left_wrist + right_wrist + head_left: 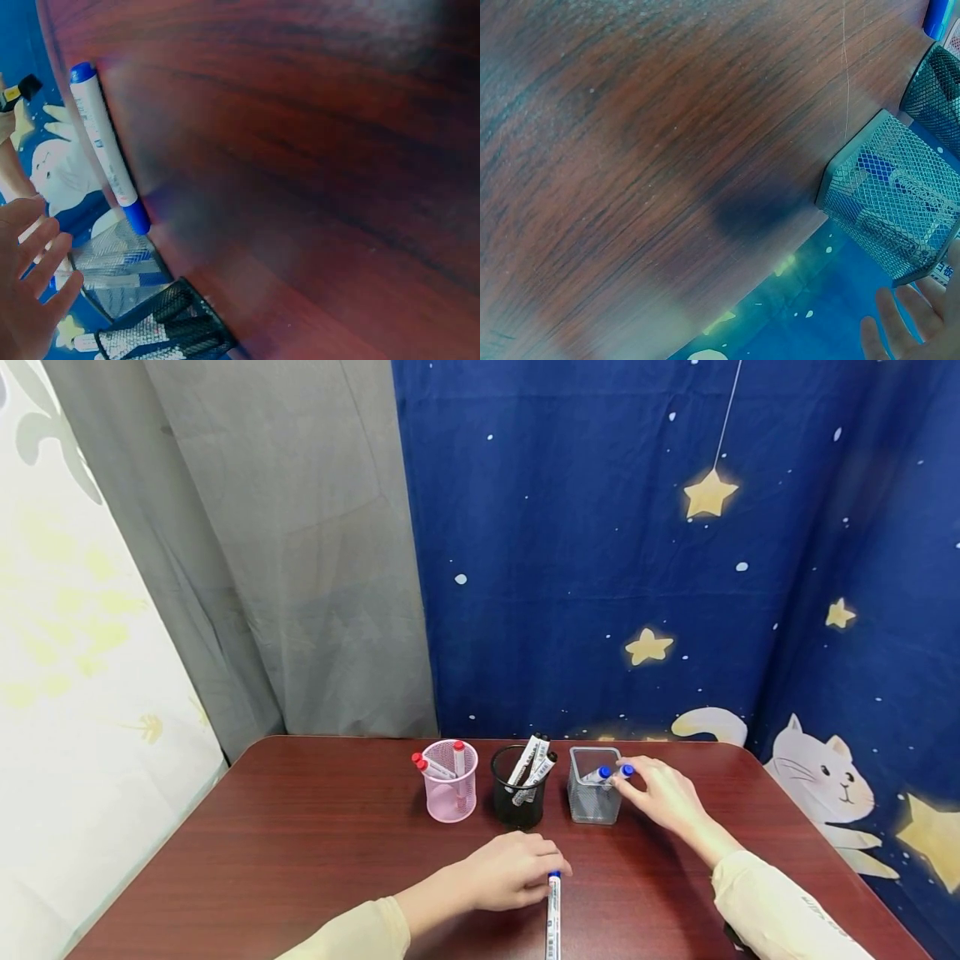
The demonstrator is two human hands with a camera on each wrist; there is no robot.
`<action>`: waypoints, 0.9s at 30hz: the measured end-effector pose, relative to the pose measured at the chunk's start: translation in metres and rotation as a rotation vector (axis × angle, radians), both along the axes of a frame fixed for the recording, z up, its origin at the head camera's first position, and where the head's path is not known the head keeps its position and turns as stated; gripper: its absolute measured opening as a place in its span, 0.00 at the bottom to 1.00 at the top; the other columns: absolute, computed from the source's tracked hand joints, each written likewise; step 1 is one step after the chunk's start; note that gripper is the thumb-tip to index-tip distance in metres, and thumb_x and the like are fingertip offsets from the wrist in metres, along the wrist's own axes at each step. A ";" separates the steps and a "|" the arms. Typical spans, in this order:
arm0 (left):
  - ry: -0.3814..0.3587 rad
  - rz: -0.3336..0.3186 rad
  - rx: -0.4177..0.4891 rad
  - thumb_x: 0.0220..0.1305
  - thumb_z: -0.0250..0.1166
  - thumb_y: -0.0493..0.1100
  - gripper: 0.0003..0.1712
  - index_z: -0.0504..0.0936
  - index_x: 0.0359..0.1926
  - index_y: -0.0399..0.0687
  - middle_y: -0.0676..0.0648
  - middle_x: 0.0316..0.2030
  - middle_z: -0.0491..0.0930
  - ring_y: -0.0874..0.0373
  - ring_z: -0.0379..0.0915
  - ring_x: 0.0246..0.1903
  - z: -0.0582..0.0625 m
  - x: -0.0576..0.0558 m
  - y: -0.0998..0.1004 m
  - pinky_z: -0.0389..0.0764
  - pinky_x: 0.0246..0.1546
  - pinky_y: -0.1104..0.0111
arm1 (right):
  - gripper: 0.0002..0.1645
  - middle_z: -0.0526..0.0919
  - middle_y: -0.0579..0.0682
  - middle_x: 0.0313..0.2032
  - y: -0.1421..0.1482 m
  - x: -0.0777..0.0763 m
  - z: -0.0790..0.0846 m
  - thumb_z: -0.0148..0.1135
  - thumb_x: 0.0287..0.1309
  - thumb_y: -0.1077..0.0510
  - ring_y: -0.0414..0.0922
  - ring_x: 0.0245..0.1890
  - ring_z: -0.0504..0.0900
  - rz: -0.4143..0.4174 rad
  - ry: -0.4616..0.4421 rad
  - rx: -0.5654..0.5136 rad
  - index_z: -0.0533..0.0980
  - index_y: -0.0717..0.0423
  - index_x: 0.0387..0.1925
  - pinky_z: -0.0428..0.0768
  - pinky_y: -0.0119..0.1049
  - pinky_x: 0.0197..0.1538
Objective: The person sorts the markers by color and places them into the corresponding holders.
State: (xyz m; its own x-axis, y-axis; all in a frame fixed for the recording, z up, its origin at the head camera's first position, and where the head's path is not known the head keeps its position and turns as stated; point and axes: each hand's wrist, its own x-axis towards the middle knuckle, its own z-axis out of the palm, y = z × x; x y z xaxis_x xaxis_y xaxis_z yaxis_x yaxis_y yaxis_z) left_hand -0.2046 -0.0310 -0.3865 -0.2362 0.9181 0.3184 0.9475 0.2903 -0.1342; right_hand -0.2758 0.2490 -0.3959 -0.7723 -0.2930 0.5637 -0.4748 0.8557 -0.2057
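Observation:
My left hand hovers at the blue-capped end of a whiteboard marker on the table; in the left wrist view its fingers are spread, apart from that marker. Over at the square silver mesh pen holder, my right hand is at the right rim, thumb and fingers around a blue marker cap that leans there. Its fingers look extended in the right wrist view; the thumb is hidden. Another blue-capped marker stands inside that holder.
A round black mesh holder with several black-capped markers stands left of the silver one. Further left is a pink mesh holder with red-capped markers. The brown table ends at curtains behind.

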 end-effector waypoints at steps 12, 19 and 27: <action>0.311 0.009 -0.172 0.53 0.58 0.45 0.09 0.76 0.38 0.60 0.62 0.35 0.72 0.68 0.67 0.34 -0.021 0.005 0.000 0.66 0.33 0.75 | 0.20 0.79 0.52 0.41 0.000 0.001 -0.001 0.62 0.48 0.47 0.51 0.41 0.76 0.003 0.013 -0.004 0.78 0.54 0.41 0.73 0.49 0.37; 0.396 -0.019 -0.213 0.52 0.58 0.47 0.09 0.74 0.37 0.61 0.61 0.36 0.71 0.67 0.66 0.37 -0.029 0.006 0.002 0.65 0.35 0.74 | 0.20 0.79 0.51 0.41 0.000 0.000 -0.001 0.62 0.48 0.47 0.50 0.41 0.77 0.003 0.014 -0.004 0.78 0.54 0.41 0.74 0.49 0.36; 0.447 -0.051 -0.245 0.52 0.58 0.48 0.13 0.73 0.41 0.64 0.61 0.38 0.70 0.66 0.65 0.40 -0.035 0.005 0.004 0.64 0.37 0.73 | 0.20 0.79 0.52 0.40 -0.001 0.000 -0.002 0.63 0.48 0.47 0.51 0.40 0.77 0.005 0.032 -0.006 0.78 0.55 0.41 0.74 0.49 0.36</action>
State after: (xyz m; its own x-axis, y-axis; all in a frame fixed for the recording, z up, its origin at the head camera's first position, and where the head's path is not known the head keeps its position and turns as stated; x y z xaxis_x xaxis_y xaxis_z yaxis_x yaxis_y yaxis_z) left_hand -0.1999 -0.0267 -0.4219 -0.0792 0.9852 0.1518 0.7944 0.1544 -0.5875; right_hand -0.2758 0.2481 -0.3978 -0.7525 -0.2928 0.5900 -0.4851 0.8523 -0.1957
